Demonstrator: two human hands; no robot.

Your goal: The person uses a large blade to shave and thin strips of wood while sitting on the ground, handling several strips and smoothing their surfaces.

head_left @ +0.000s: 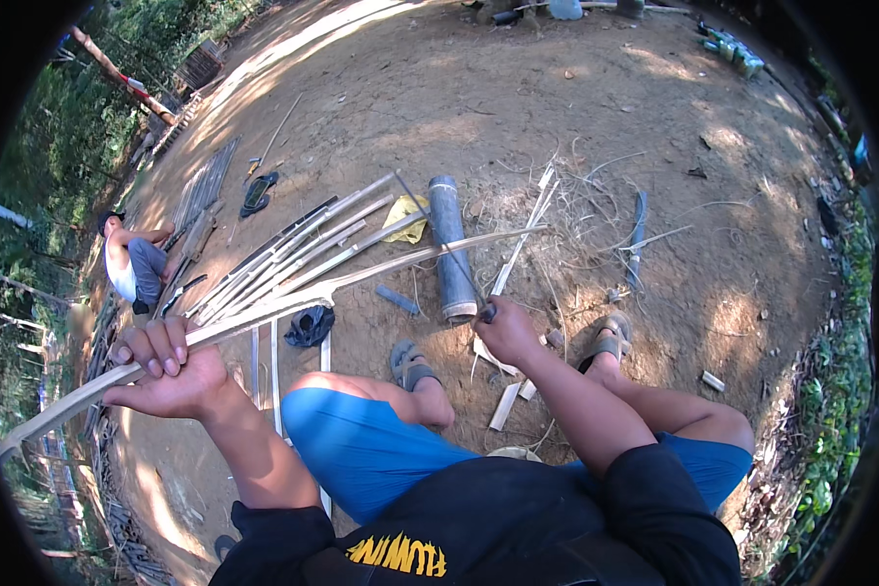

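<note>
A long split bamboo strip (361, 276) runs from the left rim across to beyond the dark bamboo tube. My left hand (178, 367) is closed around its nearer part, at the left. In my right hand (506, 333) is the dark handle of a long, thin-bladed knife (467, 274). Its blade slants up and left, crossing the strip in the picture; whether they touch I cannot tell. Below this crossing lies the thick dark bamboo tube (449, 230) on the ground.
Several bamboo strips (288, 249) lie fanned out on the left, beside a yellow bag (405, 219) and a black plastic bag (310, 326). Thin shavings (596, 207) litter the dirt ahead. A person (135, 259) crouches at far left. Sandals (258, 194) lie farther off.
</note>
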